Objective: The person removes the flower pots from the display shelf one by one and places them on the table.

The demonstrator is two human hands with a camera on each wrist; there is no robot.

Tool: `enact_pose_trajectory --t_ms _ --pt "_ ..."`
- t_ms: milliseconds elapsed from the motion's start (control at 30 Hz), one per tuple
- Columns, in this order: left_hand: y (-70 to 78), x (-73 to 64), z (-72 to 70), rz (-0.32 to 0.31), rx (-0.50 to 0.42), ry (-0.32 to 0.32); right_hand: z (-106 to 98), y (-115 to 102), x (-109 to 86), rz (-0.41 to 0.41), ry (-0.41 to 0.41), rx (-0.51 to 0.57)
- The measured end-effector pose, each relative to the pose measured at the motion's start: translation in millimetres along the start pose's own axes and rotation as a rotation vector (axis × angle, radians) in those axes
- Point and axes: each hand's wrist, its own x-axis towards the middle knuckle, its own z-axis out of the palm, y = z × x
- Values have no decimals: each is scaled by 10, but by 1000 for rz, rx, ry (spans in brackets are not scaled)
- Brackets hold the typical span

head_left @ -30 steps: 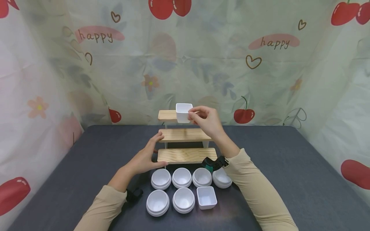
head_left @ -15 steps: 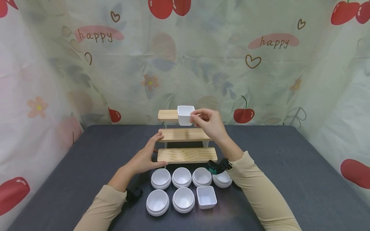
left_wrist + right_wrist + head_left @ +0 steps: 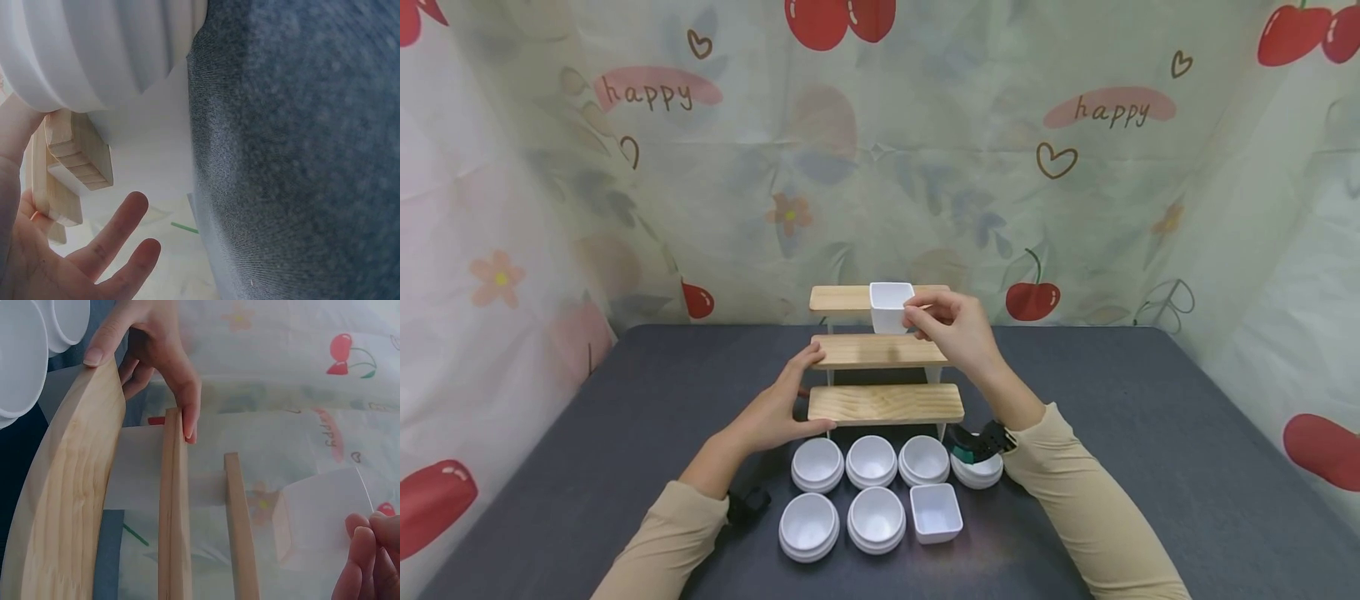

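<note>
My right hand [image 3: 953, 332] pinches a small white square cup [image 3: 887, 310] by its right side, between thumb and fingers. The cup overlaps the top board [image 3: 838, 298] of a three-tier wooden stand [image 3: 886, 403] in the head view. In the right wrist view, the cup [image 3: 322, 515] appears apart from the top board [image 3: 242, 531]. My left hand [image 3: 778, 407] rests at the stand's left end, thumb at the lowest board, forefinger touching the middle board [image 3: 880, 352]. Two of its fingers [image 3: 119, 228] stretch out straight in the left wrist view.
In front of the stand are white round bowls [image 3: 876, 518], several of them in two rows. Another white square cup [image 3: 936, 512] stands at the front row's right end. A dark cloth [image 3: 587, 467] covers the table; a printed curtain [image 3: 880, 183] hangs behind and at both sides.
My right hand has moved right and down with the square cup, uncovering more of the top board. The left hand has stayed at the stand's left end.
</note>
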Motion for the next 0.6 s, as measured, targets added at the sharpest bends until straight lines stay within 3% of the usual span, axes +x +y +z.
enact_pose_trajectory --t_ms 600 --pt "-9 3 -2 16 -12 2 -77 29 -99 -19 -1 -27"
